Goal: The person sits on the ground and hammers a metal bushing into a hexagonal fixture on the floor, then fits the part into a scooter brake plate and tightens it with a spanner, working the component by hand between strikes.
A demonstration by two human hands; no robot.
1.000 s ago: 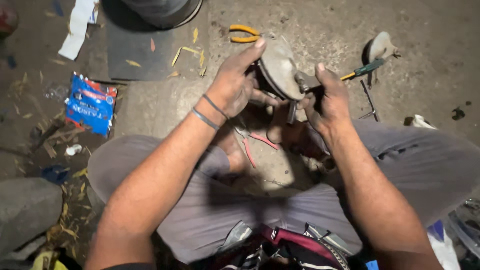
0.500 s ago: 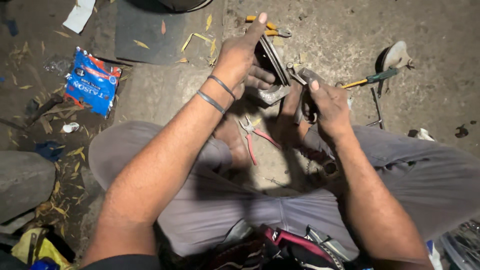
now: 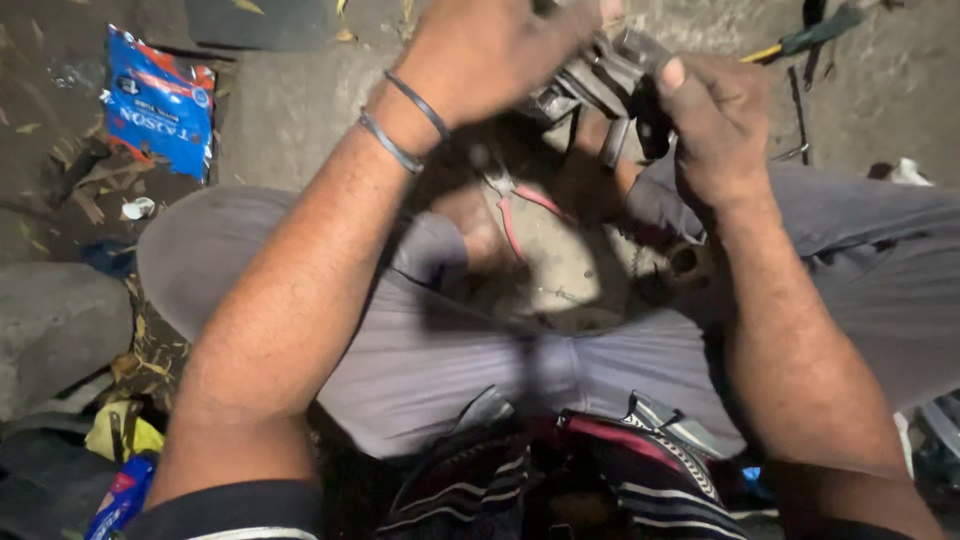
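Both hands clasp a grimy, dull-grey metal part point(image 3: 590, 80): left hand point(image 3: 490, 50) wrapped over it, right hand point(image 3: 715, 120) pinching its edge; red-handled pliers point(image 3: 520, 215) lie beneath.

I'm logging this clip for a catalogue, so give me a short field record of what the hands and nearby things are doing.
setting: person seated on a dirt floor, grey trousers
left hand: grips a grey metal part from above; two bangles on the wrist
right hand: holds the same part from the right side
between the legs: red-handled pliers on the ground
far left: blue packet lying flat
top right: green-and-yellow-handled tool on the ground
sharpness: blurred, part's kind unclear
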